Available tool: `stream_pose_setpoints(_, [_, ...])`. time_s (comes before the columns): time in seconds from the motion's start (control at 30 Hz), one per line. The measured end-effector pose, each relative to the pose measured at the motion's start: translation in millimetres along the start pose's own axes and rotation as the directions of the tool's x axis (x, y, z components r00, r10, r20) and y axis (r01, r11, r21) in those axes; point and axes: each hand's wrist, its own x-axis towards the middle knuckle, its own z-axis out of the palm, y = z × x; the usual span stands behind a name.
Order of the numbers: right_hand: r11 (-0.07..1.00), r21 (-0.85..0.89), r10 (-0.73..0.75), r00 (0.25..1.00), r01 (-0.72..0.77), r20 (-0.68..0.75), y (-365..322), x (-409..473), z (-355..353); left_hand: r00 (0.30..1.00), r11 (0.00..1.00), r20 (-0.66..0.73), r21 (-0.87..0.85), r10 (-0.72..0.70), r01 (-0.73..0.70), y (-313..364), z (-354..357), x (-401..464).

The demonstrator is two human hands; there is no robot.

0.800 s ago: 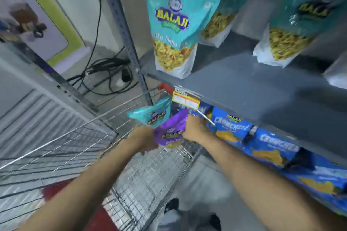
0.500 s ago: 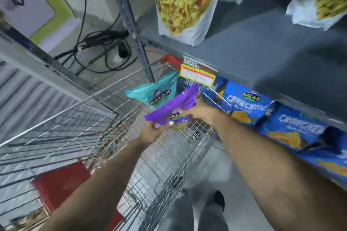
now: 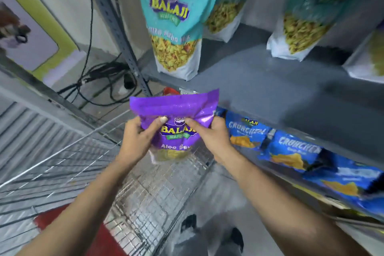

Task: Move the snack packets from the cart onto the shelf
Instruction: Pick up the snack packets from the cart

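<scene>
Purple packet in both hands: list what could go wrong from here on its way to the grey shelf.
1. The purple packet is pinched only near its top by the left hand and right hand; the slick foil might slip back into the cart.
2. The tall teal packet stands at the edge of the grey shelf; a nudge could topple it.

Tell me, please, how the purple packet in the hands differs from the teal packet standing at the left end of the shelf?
The purple packet is held above the cart by the left hand and right hand; the teal packet stands on the shelf, untouched. The purple one looks smaller. It reads Aloo Sev; the teal one's flavour is blurred. Both carry the Balaji logo.
</scene>
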Motion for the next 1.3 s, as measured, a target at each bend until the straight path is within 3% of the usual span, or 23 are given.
stream_pose_setpoints(0.2, [0.969, 0.126, -0.188, 0.964, 0.213, -0.185, -114.5, -46.8, -66.5, 0.950, 0.962, 0.152, -0.066, 0.273, -0.266, 129.1, 64.7, 6.5])
stream_pose_setpoints(0.37, [0.917, 0.027, -0.362, 0.860, 0.397, -0.360, -175.2, -62.3, -168.8, 0.906, 0.935, 0.253, -0.198, 0.340, -0.295, 188.7, 167.7, 23.7])
stream_pose_setpoints(0.5, [0.890, -0.098, -0.436, 0.769, 0.445, -0.468, -200.8, -70.0, -258.3, 0.867, 0.908, 0.306, -0.281, 0.393, -0.311, 208.9, 269.1, 29.4])
stream_pose_setpoints(0.7, [0.888, -0.276, -0.459, 0.676, 0.367, -0.577, -214.5, -71.3, -369.1, 0.873, 0.924, 0.359, -0.311, 0.330, -0.222, 216.3, 399.8, 40.8])
stream_pose_setpoints(0.93, [0.916, -0.231, -0.392, 0.616, 0.328, -0.683, -178.6, -54.5, -412.1, 0.840, 0.964, 0.504, -0.255, 0.199, -0.075, 187.3, 457.0, 49.7])
stream_pose_setpoints(1.0, [0.909, -0.259, -0.402, 0.521, 0.327, -0.753, -171.7, -50.6, -403.4, 0.846, 0.955, 0.485, -0.284, 0.224, -0.090, 190.6, 453.2, 53.6])
stream_pose_setpoints(1.1, [0.815, -0.532, -0.576, 0.222, 0.229, -0.786, -150.1, -62.6, -360.8, 0.899, 0.946, 0.325, -0.233, 0.295, -0.226, 180.6, 411.1, 47.3])
stream_pose_setpoints(1.13, [0.754, -0.612, -0.654, 0.185, 0.240, -0.733, -136.0, -66.0, -337.4, 0.918, 0.946, 0.257, -0.198, 0.303, -0.257, 168.4, 388.2, 42.5])
stream_pose_setpoints(1.2, [0.680, -0.653, -0.733, 0.279, 0.334, -0.620, -102.5, -67.2, -276.3, 0.946, 0.956, 0.161, -0.132, 0.281, -0.261, 131.7, 330.4, 33.8])
stream_pose_setpoints(1.3, [0.641, -0.652, -0.738, 0.558, 0.405, -0.378, -56.3, -55.8, -175.2, 0.985, 0.988, 0.068, -0.009, 0.156, -0.155, 70.1, 222.0, 23.9])
